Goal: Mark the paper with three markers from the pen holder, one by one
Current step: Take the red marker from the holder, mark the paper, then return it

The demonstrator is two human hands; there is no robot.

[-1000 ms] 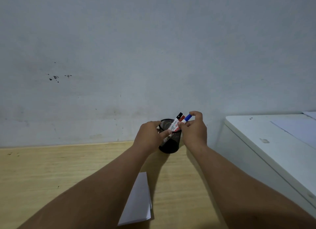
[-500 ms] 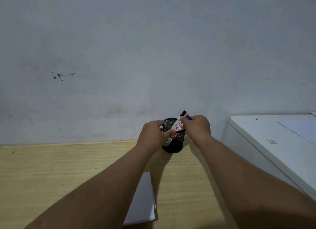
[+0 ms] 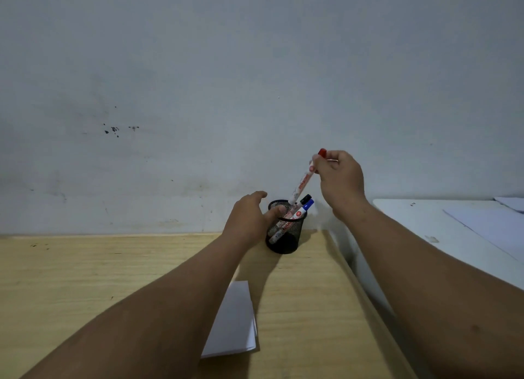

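Observation:
A black mesh pen holder (image 3: 284,237) stands at the back of the wooden table, against the wall. My right hand (image 3: 340,180) pinches the red-capped marker (image 3: 303,180) near its cap, lifted almost clear, its lower end just above the rim. A black-capped marker (image 3: 305,199) and a blue-capped marker (image 3: 308,205) lean inside the holder. My left hand (image 3: 249,220) grips the holder's left side and rim. A folded white paper (image 3: 232,322) lies on the table nearer me, partly hidden by my left forearm.
The wooden table (image 3: 85,279) ends at a right edge beside a white cabinet top (image 3: 442,237) carrying loose white sheets (image 3: 493,223). A grey wall rises directly behind the holder.
My right hand has risen from the holder's rim, drawing the red marker up and out. The left hand has kept its hold on the holder.

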